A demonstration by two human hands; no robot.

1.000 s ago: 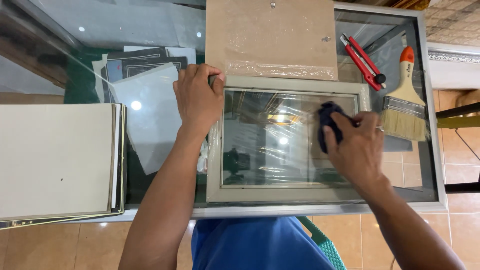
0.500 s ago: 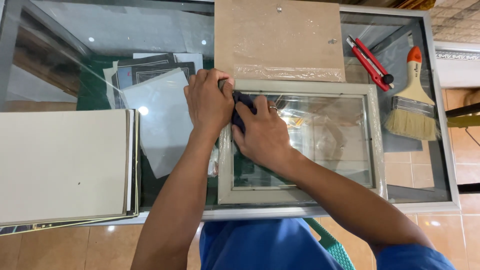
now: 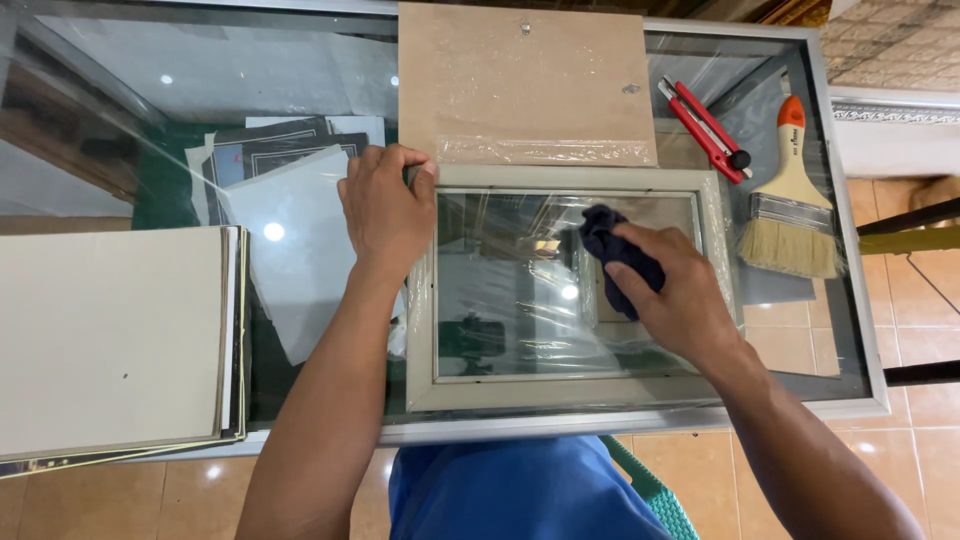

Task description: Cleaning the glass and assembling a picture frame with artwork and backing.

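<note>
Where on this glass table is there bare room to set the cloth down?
Bare glass lies at the far left, above the paper sheets and left of the brown backing board. The right side is crowded by the red cutter and paintbrush; the board stack fills the near left.

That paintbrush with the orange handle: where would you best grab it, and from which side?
Grip the paintbrush by its orange handle, coming from above at the far end. It lies flat on the glass table with bristles toward the person, and the handle's narrow waist is bare; the red utility knife lies close on its left.
</note>
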